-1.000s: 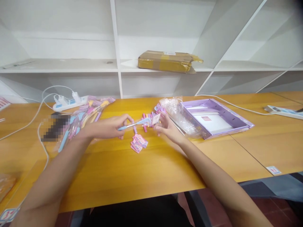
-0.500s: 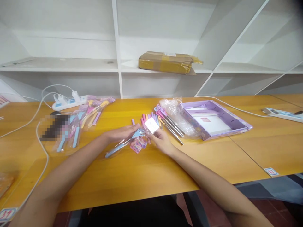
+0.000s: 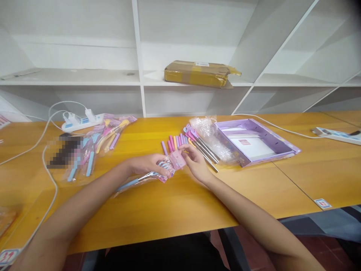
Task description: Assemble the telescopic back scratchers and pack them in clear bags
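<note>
My left hand (image 3: 150, 165) is closed on a blue hand-shaped scratcher (image 3: 128, 185) in a clear plastic bag, its handle pointing to the lower left. My right hand (image 3: 196, 162) pinches a small pink card (image 3: 177, 160) at its right edge, beside the scratcher's head. Just behind the hands lies a row of pink, purple and yellow handles (image 3: 175, 142). To the right of that row are several metal rods with coloured hand-shaped heads (image 3: 204, 145), lying next to crumpled clear plastic bags (image 3: 217, 146).
A purple box (image 3: 254, 145) holding papers lies at the right. Bagged scratchers (image 3: 90, 162) lie at the left, near a power strip (image 3: 83, 123) with white cables. A taped cardboard package (image 3: 197, 74) rests on the shelf. Another power strip (image 3: 338, 136) is at the far right.
The card between my hands has turned from its white face to its pink face. The bagged scratcher has shifted left and lies flatter, with my left thumb now over its head.
</note>
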Motion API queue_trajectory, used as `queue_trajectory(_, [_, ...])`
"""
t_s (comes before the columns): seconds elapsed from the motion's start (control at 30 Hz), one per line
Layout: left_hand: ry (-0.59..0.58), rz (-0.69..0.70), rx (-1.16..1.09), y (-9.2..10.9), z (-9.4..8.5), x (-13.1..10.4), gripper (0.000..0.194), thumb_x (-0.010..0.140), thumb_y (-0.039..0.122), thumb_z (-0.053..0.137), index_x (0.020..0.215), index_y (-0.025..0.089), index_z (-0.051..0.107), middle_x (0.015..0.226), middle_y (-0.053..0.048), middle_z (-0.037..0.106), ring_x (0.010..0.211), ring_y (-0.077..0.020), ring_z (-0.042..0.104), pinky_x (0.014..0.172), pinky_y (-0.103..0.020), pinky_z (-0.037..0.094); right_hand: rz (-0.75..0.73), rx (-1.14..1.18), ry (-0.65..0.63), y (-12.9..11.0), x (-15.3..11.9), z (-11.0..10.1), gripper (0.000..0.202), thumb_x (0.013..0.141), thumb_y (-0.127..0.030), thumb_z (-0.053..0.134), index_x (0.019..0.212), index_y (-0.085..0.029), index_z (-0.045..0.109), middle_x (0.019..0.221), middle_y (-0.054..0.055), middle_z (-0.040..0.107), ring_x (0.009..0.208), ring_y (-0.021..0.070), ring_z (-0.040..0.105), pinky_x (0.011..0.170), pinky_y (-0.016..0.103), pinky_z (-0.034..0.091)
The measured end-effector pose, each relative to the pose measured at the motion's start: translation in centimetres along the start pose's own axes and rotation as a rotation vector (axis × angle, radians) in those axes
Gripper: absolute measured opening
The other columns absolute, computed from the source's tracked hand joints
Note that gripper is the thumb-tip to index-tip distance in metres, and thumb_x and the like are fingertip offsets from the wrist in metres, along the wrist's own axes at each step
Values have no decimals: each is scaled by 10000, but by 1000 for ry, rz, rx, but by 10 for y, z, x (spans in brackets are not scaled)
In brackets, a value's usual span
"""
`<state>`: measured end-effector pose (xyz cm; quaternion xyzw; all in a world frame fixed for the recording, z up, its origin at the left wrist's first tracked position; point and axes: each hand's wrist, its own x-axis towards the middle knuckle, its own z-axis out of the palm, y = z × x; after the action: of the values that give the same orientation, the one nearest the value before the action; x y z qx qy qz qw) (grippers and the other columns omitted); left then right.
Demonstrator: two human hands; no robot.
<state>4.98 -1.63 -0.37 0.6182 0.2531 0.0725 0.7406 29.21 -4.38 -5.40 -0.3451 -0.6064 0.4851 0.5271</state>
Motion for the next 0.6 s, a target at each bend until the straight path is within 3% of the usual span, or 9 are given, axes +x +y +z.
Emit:
queue_trajectory(0.1, [-4,50,115,-1,3,4,406,894,464,819,1137,173,673,958,-70,722,827,-200,723,758,-347,558,-105,-143,44,-4,-5,0,335,1044,-548,538,1244,-282,583,1052,65,621,905,223,632,737,364,586])
queue_trajectory(0.17, [34,62,208,-1,4,6,407,946,501,752,1178,180,660,915,-58,725,807,-198,728,741,-336,551,-229,-322,33,-4,-8,-1,453,992,-563,633,1331,-280,534,1163,101,599,1046,265,625,831,415,600])
queue_trajectory(0.27, [90,76,267,1,6,6,475,963,504,722,1317,205,620,960,-54,737,832,-205,737,742,-335,557,-346,-563,14,-1,-9,1,590,901,-438,798,1381,-279,495,1268,129,563,1123,280,611,880,442,611])
queue_trajectory(0.33, [94,74,272,2,7,4,486,964,489,720,1350,218,603,1033,-65,744,867,-213,742,761,-347,566,-354,-547,48,3,-7,2,503,957,-360,738,1386,-294,484,1240,113,570,1090,254,631,824,405,626])
queue_trajectory(0.47, [60,46,343,6,9,0,388,975,498,700,1225,207,646,1050,-75,749,904,-228,740,789,-357,561,-378,-468,150,8,-3,-5,393,1012,-286,649,1374,-321,498,1246,99,558,1016,221,666,730,371,639])
queue_trajectory(0.6, [77,48,363,7,11,0,345,980,476,691,1191,212,629,985,-51,734,900,-229,730,808,-358,553,-580,-791,53,1,-2,-18,236,979,-205,674,1192,-308,679,1284,114,582,1166,277,631,953,494,618])
